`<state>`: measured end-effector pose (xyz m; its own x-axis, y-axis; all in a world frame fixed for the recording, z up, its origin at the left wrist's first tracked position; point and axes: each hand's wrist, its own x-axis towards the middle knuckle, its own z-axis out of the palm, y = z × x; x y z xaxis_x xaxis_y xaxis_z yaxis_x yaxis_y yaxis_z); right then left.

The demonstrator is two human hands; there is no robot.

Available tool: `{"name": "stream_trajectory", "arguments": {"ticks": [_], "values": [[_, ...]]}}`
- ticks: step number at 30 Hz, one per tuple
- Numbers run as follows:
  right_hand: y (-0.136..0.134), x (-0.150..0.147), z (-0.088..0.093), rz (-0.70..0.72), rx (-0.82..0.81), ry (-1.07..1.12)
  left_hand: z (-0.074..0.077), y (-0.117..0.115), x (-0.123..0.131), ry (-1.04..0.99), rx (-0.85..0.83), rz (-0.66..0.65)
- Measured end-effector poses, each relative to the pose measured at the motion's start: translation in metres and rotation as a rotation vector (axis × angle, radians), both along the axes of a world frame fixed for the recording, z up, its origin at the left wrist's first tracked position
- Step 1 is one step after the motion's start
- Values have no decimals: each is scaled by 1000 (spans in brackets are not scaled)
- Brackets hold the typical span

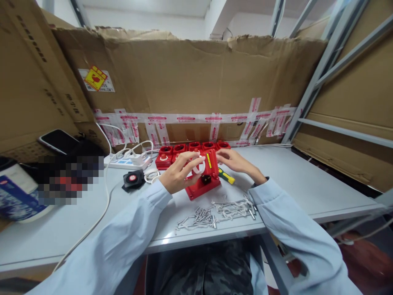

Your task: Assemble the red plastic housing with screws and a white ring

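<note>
My left hand (179,172) is closed around a white plastic ring (201,165), held in front of a raised red cover (211,163) with a yellow label. That cover stands tilted up from a red box base (199,191), and a small black part (206,179) shows inside. At the cover's right edge, the curled fingers of my right hand (235,159) grip it; some fingertips are hidden. A yellow-green screwdriver handle (227,176) lies just right of the box. Loose screws (202,215) and longer metal pins with white ties (233,208) are spread nearer to me.
Several red housings (165,150) with round openings line the back by a cardboard wall (196,78). To the left are a power strip (127,162), a small black fan (133,179), white cables and a tub (23,192). A metal frame (319,78) rises at right.
</note>
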<state>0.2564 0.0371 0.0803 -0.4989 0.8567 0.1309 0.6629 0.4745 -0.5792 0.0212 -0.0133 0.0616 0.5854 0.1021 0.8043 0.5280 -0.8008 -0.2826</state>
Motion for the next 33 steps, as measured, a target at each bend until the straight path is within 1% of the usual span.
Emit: {"name": "stream_trajectory", "arguments": {"ticks": [2, 3, 4, 5, 7, 10, 13, 16, 18, 20, 22, 24, 26, 29, 31, 33], "values": [[-4, -8, 0, 169, -125, 420, 0, -1, 1, 0, 32, -10], [-7, -12, -1, 269, -204, 546, 1, -1, 1, 2, 50, -20], [-9, -16, -3, 360, -253, 594, 1, -1, 1, 6, 69, -34], [-12, -19, -5, 437, -287, 602, 1, -2, 1, 13, 87, -49], [-16, -24, -10, 524, -313, 590, 2, -3, 1, 27, 110, -70], [-21, -29, -16, 568, -373, 649, 3, -7, 3, 29, 116, -66], [-27, -33, -16, 636, -433, 740, 6, -12, 6, 15, 113, -63], [-34, -37, -16, 671, -394, 772, 6, -15, 9, -15, 117, -65], [-36, -39, -16, 651, -313, 750, 5, -16, 9, -33, 112, -67], [-37, -39, -17, 593, -198, 706, 2, -16, 9, -51, 63, -75], [-37, -39, -17, 488, -6, 658, -1, -16, 8, -85, -32, -92], [-37, -36, -15, 365, 242, 603, -5, -17, 9, -141, -153, -121], [-37, -33, -13, 276, 486, 530, -8, -18, 12, -218, -294, -172], [-34, -28, -10, 211, 792, 409, -11, -21, 18, -370, -571, -277], [-31, -26, -9, 200, 941, 322, -12, -19, 21, -489, -809, -325], [-28, -26, -9, 224, 1023, 224, -14, -14, 22, -593, -1017, -331]]}}
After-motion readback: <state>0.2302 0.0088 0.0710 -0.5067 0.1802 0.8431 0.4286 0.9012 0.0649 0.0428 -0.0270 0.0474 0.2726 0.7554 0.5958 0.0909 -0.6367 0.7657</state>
